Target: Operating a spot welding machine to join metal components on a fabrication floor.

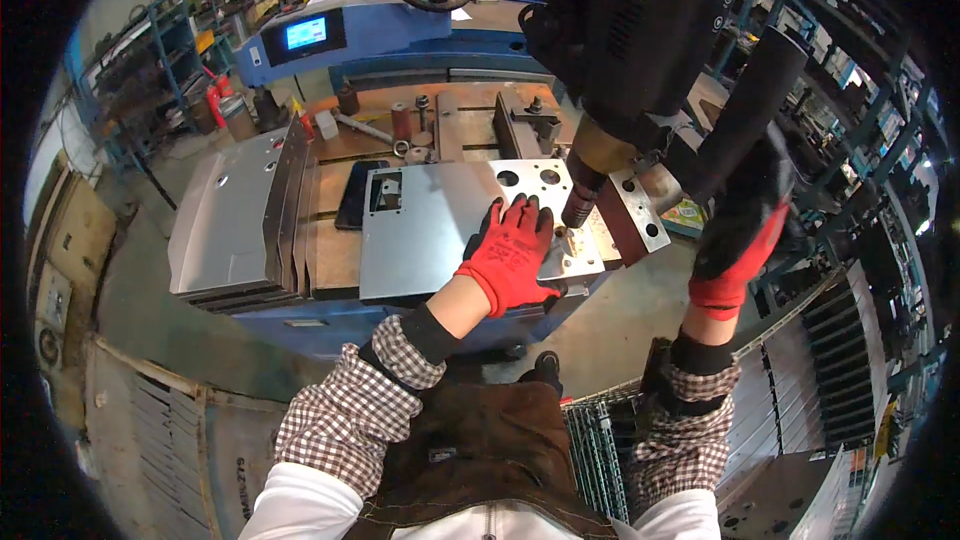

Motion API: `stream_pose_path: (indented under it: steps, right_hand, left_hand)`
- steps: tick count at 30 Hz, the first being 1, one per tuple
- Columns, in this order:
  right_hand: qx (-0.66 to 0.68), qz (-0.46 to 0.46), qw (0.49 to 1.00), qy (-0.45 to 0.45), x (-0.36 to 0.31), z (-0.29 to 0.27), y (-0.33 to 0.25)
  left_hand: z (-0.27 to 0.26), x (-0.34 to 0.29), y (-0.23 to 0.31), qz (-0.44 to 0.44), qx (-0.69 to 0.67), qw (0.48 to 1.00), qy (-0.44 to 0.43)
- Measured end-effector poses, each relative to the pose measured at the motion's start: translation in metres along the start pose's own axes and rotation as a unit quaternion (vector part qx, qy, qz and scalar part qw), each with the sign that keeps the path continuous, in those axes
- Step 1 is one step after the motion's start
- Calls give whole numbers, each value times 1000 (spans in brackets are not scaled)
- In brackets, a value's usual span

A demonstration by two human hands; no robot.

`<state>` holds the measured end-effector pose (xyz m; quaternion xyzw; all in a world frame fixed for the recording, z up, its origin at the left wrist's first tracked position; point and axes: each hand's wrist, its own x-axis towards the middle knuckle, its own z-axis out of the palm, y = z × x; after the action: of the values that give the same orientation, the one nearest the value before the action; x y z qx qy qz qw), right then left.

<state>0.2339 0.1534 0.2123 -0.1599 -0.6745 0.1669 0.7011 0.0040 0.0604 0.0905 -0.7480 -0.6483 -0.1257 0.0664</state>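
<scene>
My left hand (510,250), in a red glove with dark fingertips, lies flat with fingers spread on a pale sheet-metal plate (430,230). The plate has a square cutout and several round holes toward its right end. Beside that hand, the dark spindle (582,195) of a large black machine head (645,30) slants down to the plate's holed right end. My right hand (740,240), in a red and black glove, is raised next to the lower end of a thick black cylindrical handle (755,105). Its fingers are dark and blurred, so their grip is unclear.
Bent metal panels (235,210) stand stacked at the bench's left. A phone (355,195), a wrench (368,130) and clamp parts (530,125) lie around the plate. A blue machine arm with a lit screen (306,33) spans the back. Racks (850,120) line the right side.
</scene>
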Motion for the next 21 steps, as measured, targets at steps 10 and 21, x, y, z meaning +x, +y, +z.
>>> stream_pose_path:
  steps: [10, 21]
  right_hand:
    - [23, -40, 998, -52, 49, 21, -34]
    - [30, 42, 999, -7, 50, 27, 0]
  left_hand:
    - [6, 1, -2, 8, -2, 1000, 17]
    - [10, 1, -3, 7, -2, 999, 31]
